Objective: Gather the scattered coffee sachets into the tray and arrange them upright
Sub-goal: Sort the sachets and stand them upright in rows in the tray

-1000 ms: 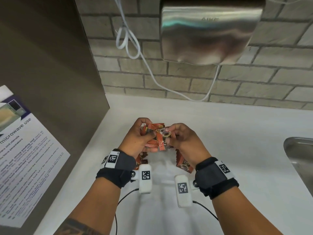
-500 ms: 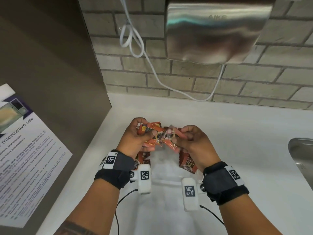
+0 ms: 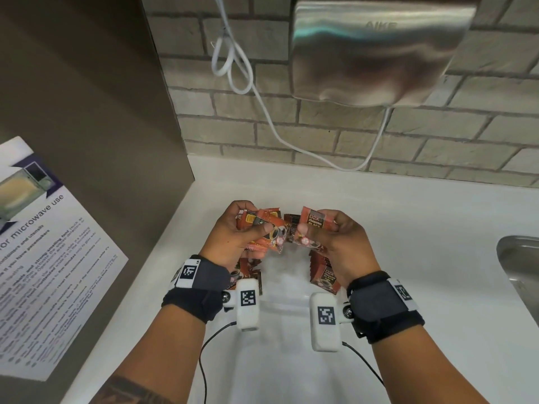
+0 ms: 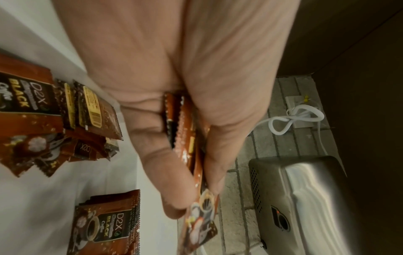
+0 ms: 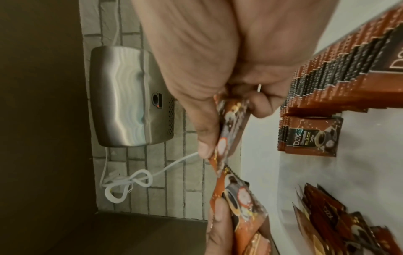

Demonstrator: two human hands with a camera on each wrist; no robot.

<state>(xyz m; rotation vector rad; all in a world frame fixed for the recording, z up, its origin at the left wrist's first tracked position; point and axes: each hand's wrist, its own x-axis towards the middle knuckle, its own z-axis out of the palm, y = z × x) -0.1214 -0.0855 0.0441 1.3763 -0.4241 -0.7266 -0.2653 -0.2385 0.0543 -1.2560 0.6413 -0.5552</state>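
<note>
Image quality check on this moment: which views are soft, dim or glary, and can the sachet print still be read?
Head view: bright and fairly sharp, wide-angle bowing at the edges, glare streaks on the hand dryer, white tray washed out. Left wrist view: dim, left hand blurred, yet "BLACK" reads on the standing sachets. Right wrist view: dim and warm, right hand soft, sachet row legible only at its front.

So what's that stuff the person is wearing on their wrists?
Each wrist has a black strap, one on the left and one on the right, with a white tag showing a square black code. A small white camera box with another code clips beside each, trailing a thin black cable. No sleeves.
</note>
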